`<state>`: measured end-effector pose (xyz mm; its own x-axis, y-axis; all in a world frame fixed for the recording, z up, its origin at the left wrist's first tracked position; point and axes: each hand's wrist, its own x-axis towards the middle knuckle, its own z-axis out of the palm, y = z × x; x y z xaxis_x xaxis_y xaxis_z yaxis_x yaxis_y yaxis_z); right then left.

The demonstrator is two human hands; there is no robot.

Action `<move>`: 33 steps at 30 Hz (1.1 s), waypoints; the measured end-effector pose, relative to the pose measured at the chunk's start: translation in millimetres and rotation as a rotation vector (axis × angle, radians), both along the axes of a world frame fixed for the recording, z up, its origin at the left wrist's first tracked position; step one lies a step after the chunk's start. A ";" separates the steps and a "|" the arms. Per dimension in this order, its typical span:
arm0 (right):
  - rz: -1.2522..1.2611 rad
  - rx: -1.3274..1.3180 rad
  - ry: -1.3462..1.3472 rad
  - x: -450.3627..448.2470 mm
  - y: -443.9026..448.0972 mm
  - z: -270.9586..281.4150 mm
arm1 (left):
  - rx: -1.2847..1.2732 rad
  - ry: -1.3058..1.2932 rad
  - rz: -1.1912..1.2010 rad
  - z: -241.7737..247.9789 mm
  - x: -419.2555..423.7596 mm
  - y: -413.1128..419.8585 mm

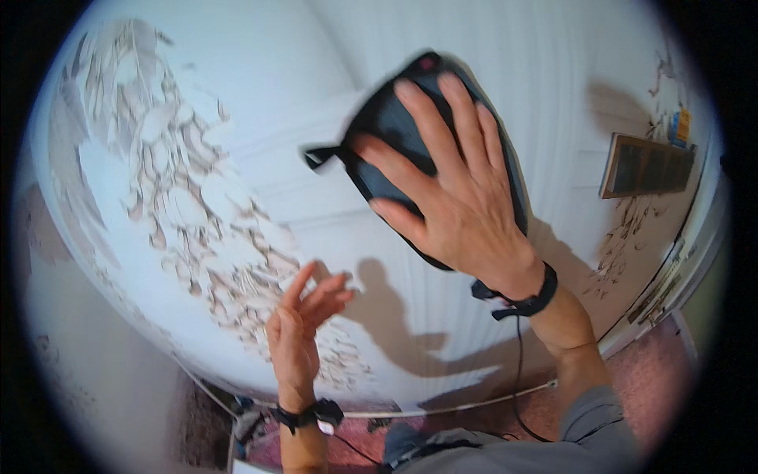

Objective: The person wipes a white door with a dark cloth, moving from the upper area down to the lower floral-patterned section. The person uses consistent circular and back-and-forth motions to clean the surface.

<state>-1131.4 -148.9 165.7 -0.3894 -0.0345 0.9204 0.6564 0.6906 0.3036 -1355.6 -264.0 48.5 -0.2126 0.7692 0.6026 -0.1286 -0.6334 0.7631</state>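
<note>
My right hand [456,183] lies with spread fingers flat on a dark zippered pouch [388,142], which has a small strap loop at its left side. The pouch rests on a white cloth [296,71] with a printed leaf-like pattern. To the lower left, my left hand [308,323] is raised over the cloth, its fingers apart and partly bent, holding nothing. A black band with a small device and a cable is on each wrist.
At the right stands a framed dark panel [648,166], beside a small blue and yellow box [680,127]. Reddish carpet [645,361] shows beyond the near edge. A grey object [251,426] lies at the lower left.
</note>
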 end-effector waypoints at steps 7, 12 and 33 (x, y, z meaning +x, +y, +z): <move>-0.056 -0.113 -0.288 -11.9 -8.5 -78.6 | 0.034 -0.102 0.040 -6.1 3.3 11.5; -0.148 -0.151 -0.275 37.1 -28.7 -106.3 | -0.080 -0.081 -0.031 -12.1 1.7 7.5; -0.149 -0.099 -0.303 -34.3 -22.4 -89.2 | -0.047 -0.131 0.030 -9.6 -47.5 0.0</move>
